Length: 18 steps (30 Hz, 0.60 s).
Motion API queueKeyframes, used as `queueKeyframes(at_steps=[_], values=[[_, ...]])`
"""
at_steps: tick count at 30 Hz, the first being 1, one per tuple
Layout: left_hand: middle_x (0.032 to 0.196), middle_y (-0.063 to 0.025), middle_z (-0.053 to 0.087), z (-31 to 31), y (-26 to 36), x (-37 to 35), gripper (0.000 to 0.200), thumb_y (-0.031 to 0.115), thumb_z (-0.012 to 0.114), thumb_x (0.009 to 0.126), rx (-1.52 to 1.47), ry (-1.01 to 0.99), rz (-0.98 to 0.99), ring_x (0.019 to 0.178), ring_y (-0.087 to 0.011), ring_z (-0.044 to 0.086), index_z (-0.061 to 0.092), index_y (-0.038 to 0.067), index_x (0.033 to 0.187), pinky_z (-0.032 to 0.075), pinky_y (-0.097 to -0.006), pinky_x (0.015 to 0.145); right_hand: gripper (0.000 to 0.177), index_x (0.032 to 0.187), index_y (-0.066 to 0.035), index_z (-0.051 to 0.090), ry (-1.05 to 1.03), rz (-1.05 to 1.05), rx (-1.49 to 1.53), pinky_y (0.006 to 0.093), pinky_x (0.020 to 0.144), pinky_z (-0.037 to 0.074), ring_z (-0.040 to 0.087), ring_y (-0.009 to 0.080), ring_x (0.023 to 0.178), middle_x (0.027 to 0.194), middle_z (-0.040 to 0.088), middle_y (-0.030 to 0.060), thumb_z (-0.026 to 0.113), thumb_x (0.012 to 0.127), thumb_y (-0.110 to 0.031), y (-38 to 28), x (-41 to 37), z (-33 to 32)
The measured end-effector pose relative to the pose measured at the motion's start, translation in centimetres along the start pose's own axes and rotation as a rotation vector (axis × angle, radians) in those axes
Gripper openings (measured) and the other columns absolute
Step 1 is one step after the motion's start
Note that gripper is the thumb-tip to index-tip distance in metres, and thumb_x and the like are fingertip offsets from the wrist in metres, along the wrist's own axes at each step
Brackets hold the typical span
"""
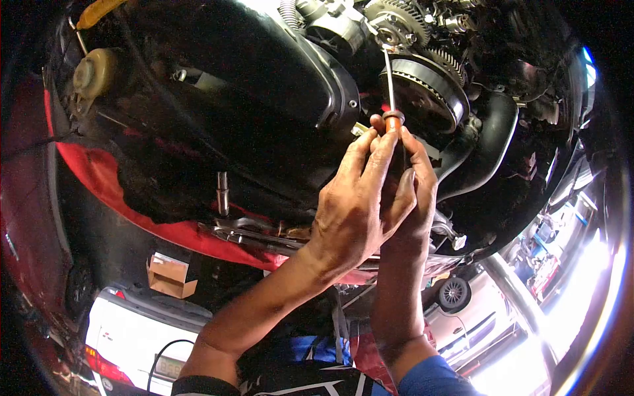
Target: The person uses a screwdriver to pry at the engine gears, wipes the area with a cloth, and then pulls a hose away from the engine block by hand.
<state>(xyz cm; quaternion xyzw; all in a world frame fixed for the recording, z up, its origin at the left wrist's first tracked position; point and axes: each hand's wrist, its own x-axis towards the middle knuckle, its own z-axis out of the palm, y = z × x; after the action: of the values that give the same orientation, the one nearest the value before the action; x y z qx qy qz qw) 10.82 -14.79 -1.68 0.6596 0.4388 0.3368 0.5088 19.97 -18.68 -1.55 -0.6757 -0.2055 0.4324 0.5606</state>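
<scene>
A screwdriver (391, 89) with an orange-red handle points up into the engine bay. Around its handle, the fingers of my left hand (350, 204) and my right hand (413, 175) close together. Part of the handle is hidden by the fingers. The thin shaft's tip reaches the metal parts just below a toothed gear (399, 23). Beside the shaft, to the right, sits a large dark pulley (426, 86) with a toothed edge. A black curved hose (492, 145) runs to the right of my hands.
Wrenches (247, 232) lie along the red car's front edge (178, 231), near an upright socket (222, 193). A yellow-handled tool (99, 12) rests by a capped reservoir (92, 74). Behind are an open cardboard box (170, 276), a white vehicle (135, 336) and another car (462, 323).
</scene>
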Motion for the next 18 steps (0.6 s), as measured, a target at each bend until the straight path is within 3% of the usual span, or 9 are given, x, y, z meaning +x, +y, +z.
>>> queueKeyframes(at_steps=[4,10,11,18], values=[[0.126,-0.0239,0.065,0.05,-0.07,-0.04,0.054,0.014,0.077,0.086,0.010,0.001,0.013,0.116,-0.0387,0.067,0.060,-0.002,0.135,0.055,-0.0415,0.100,0.052,0.141,0.008,0.051,-0.015,-0.027,0.018,0.0408,0.116,0.045,0.060,0.0301,0.129,0.143,0.057,0.0269,0.053,0.108,-0.031,0.39,0.12,-0.28],[0.126,-0.0239,0.065,0.03,-0.10,-0.07,0.055,0.014,0.078,0.085,0.003,0.014,0.039,0.116,-0.0378,0.067,0.060,-0.003,0.134,0.056,-0.0416,0.099,0.047,0.141,0.010,0.050,0.039,0.167,0.347,0.0393,0.113,0.047,0.062,0.0283,0.126,0.140,0.060,0.0263,0.049,0.109,-0.024,-0.23,0.44,-0.02],[0.127,-0.0240,0.065,0.14,-0.14,-0.16,0.055,0.014,0.078,0.085,-0.001,0.010,0.030,0.116,-0.0382,0.067,0.060,-0.003,0.135,0.055,-0.0413,0.099,0.046,0.141,0.009,0.050,0.022,0.075,0.186,0.0397,0.113,0.047,0.063,0.0286,0.126,0.140,0.059,0.0266,0.049,0.109,-0.023,-0.14,0.10,0.02],[0.128,-0.0249,0.064,-0.12,0.17,0.17,0.055,0.014,0.078,0.085,-0.011,0.001,0.024,0.117,-0.0393,0.067,0.060,-0.003,0.134,0.056,-0.0419,0.099,0.052,0.143,0.009,0.049,0.086,0.144,0.179,0.0412,0.114,0.046,0.062,0.0308,0.127,0.140,0.059,0.0276,0.050,0.108,-0.029,-0.14,0.25,0.00]])
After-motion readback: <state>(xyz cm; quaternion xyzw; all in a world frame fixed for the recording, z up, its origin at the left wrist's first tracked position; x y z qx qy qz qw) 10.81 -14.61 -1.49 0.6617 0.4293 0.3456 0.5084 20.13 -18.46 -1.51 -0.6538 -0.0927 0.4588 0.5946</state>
